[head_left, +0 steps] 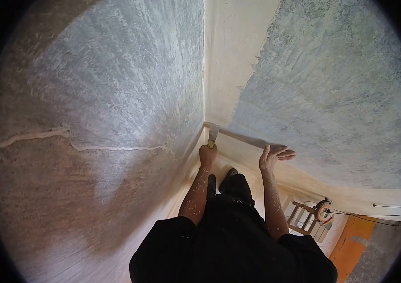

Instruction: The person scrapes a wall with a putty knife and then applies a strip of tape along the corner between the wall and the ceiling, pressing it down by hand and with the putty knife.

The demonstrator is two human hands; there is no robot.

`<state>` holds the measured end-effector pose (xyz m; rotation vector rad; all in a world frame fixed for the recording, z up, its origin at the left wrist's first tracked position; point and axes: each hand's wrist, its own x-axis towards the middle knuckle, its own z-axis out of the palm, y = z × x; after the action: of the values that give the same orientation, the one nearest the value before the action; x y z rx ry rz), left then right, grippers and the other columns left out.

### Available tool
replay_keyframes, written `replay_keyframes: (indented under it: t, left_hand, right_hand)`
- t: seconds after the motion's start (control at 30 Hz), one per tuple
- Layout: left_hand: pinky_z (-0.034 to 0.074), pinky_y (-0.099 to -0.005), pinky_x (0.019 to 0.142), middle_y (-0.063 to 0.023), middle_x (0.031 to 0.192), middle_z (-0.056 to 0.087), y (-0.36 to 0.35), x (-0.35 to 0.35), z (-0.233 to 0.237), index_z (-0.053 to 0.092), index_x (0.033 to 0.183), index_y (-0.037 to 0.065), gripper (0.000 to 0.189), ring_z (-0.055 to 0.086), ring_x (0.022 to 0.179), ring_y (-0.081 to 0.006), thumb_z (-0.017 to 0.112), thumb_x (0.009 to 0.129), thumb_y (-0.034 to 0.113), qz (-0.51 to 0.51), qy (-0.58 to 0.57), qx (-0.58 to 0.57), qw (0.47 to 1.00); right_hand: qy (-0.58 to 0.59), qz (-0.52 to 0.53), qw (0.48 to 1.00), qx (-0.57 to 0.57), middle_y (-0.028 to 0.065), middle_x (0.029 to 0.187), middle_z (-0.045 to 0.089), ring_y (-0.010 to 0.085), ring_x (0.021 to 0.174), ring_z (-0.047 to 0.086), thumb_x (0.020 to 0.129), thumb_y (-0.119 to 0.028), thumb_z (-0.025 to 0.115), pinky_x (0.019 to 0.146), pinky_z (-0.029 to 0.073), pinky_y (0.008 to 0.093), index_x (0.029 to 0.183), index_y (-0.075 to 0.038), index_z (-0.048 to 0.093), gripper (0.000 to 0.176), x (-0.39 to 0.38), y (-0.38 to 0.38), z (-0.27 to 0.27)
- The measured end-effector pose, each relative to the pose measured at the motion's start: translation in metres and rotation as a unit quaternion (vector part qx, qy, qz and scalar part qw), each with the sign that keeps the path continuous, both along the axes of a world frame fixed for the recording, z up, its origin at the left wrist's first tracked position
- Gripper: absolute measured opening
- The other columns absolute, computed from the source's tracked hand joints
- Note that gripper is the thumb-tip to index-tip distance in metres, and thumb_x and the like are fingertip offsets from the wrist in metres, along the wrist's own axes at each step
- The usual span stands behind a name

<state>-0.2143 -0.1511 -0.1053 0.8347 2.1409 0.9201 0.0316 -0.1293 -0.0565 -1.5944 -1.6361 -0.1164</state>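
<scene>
My left hand [207, 155] is closed round the yellowish handle of a putty knife [213, 132], its flat blade up near the corner where the two walls meet. Just above the blade runs a pale, smooth strip [228, 61] along the right wall's edge. My right hand [270, 159] is held up with fingers stretched out, its fingertips at the lower part of the rough grey-blue right wall [323, 94]. Nothing shows in that hand. White specks dot both forearms.
The left wall [129, 80] is rough and grey, crossed by a pale, jagged line [110, 148]. Below on the right are a wooden stool [302, 217], a cable reel [323, 211] with a dark cable, and an orange panel [351, 245]. My dark shoes [228, 175] show below my hands.
</scene>
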Motion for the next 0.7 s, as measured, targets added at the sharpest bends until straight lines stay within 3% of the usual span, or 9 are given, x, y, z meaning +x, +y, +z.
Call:
replay_keyframes:
  t: [0.07, 0.27, 0.4, 0.43, 0.53, 0.57, 0.6, 0.63, 0.7]
  left_hand:
    - [0.049, -0.0455, 0.062, -0.0243, 0.065, 0.062, 0.002, -0.003, -0.019, 0.065, 0.069, -0.004, 0.029, 0.064, 0.069, -0.0380, 0.062, 0.076, 0.024, 0.025, 0.002, 0.005, 1.000]
    - [0.049, -0.0450, 0.062, -0.0244, 0.066, 0.062, 0.020, 0.003, 0.008, 0.065, 0.067, -0.005, 0.031, 0.065, 0.069, -0.0380, 0.063, 0.074, 0.024, 0.005, 0.033, 0.082, 0.996]
    - [0.047, -0.0430, 0.059, -0.0246, 0.066, 0.063, 0.000, 0.004, -0.058, 0.064, 0.068, -0.006, 0.030, 0.065, 0.071, -0.0366, 0.062, 0.078, 0.022, 0.025, 0.077, 0.015, 0.997]
    - [0.047, -0.0394, 0.058, -0.0252, 0.070, 0.063, -0.005, 0.003, -0.038, 0.064, 0.067, -0.005, 0.029, 0.066, 0.073, -0.0355, 0.063, 0.078, 0.022, -0.044, 0.079, 0.022, 0.996]
    - [0.047, -0.0435, 0.055, -0.0259, 0.063, 0.060, 0.025, 0.003, 0.011, 0.064, 0.065, -0.006, 0.030, 0.064, 0.063, -0.0376, 0.064, 0.073, 0.023, -0.006, 0.082, 0.149, 0.985]
    - [0.047, -0.0434, 0.054, -0.0249, 0.061, 0.060, 0.035, 0.003, 0.021, 0.065, 0.065, -0.005, 0.028, 0.064, 0.061, -0.0381, 0.064, 0.073, 0.022, 0.019, -0.015, 0.208, 0.978]
    - [0.047, -0.0428, 0.054, -0.0246, 0.060, 0.059, 0.029, 0.006, 0.013, 0.063, 0.064, -0.005, 0.029, 0.064, 0.061, -0.0380, 0.064, 0.074, 0.022, 0.014, 0.018, 0.180, 0.983]
    - [0.047, -0.0422, 0.054, -0.0244, 0.058, 0.059, 0.026, 0.007, 0.002, 0.062, 0.062, -0.006, 0.030, 0.064, 0.062, -0.0379, 0.064, 0.075, 0.021, 0.010, 0.052, 0.155, 0.986]
    - [0.047, -0.0436, 0.056, -0.0239, 0.058, 0.059, 0.011, 0.008, -0.013, 0.061, 0.060, -0.007, 0.032, 0.064, 0.064, -0.0387, 0.063, 0.076, 0.022, 0.014, 0.059, 0.068, 0.996]
  right_hand:
    - [-0.012, -0.005, 1.000, -0.008, 0.0360, 0.134, -0.036, 0.0534, 0.122, -0.036, 0.094, -0.042, 0.040, 0.094, -0.019, 0.0674, 0.140, -0.004, -0.024, 0.087, 0.001, 0.000, -0.001]
    - [-0.022, -0.010, 1.000, -0.006, 0.0372, 0.134, -0.035, 0.0550, 0.122, -0.034, 0.094, -0.042, 0.040, 0.093, -0.018, 0.0683, 0.139, -0.004, -0.024, 0.088, -0.001, -0.002, 0.006]
    - [-0.017, -0.016, 0.999, 0.046, 0.0357, 0.139, -0.026, 0.0553, 0.128, -0.023, 0.093, -0.032, 0.049, 0.099, -0.008, 0.0681, 0.144, -0.003, -0.011, 0.084, -0.007, -0.003, 0.009]
    - [-0.003, -0.014, 0.997, 0.080, 0.0353, 0.140, -0.017, 0.0538, 0.129, -0.014, 0.091, -0.028, 0.051, 0.101, -0.001, 0.0658, 0.143, -0.002, -0.001, 0.077, -0.010, -0.004, 0.016]
    - [0.021, 0.008, 0.993, 0.112, 0.0321, 0.140, 0.013, 0.0465, 0.131, 0.014, 0.089, -0.017, 0.057, 0.101, 0.020, 0.0563, 0.135, -0.001, 0.031, 0.055, -0.016, -0.031, 0.021]
    - [0.021, 0.026, 0.995, 0.099, 0.0296, 0.137, 0.024, 0.0423, 0.128, 0.023, 0.088, -0.013, 0.057, 0.100, 0.026, 0.0516, 0.129, -0.001, 0.041, 0.045, -0.018, -0.034, 0.021]
    - [0.020, 0.045, 0.995, 0.090, 0.0271, 0.134, 0.035, 0.0380, 0.126, 0.033, 0.088, -0.010, 0.057, 0.098, 0.032, 0.0469, 0.122, -0.001, 0.051, 0.036, -0.020, -0.033, 0.022]
    - [0.028, 0.076, 0.995, 0.053, 0.0174, 0.105, 0.061, 0.0291, 0.103, 0.055, 0.088, -0.012, 0.058, 0.085, 0.041, 0.0421, 0.106, -0.003, 0.062, 0.021, -0.026, -0.032, 0.047]
    - [0.121, 0.129, 0.980, -0.095, 0.0132, 0.087, 0.064, 0.0234, 0.085, 0.062, 0.090, -0.015, 0.056, 0.072, 0.047, 0.0373, 0.099, -0.002, 0.064, 0.018, -0.031, -0.021, 0.060]
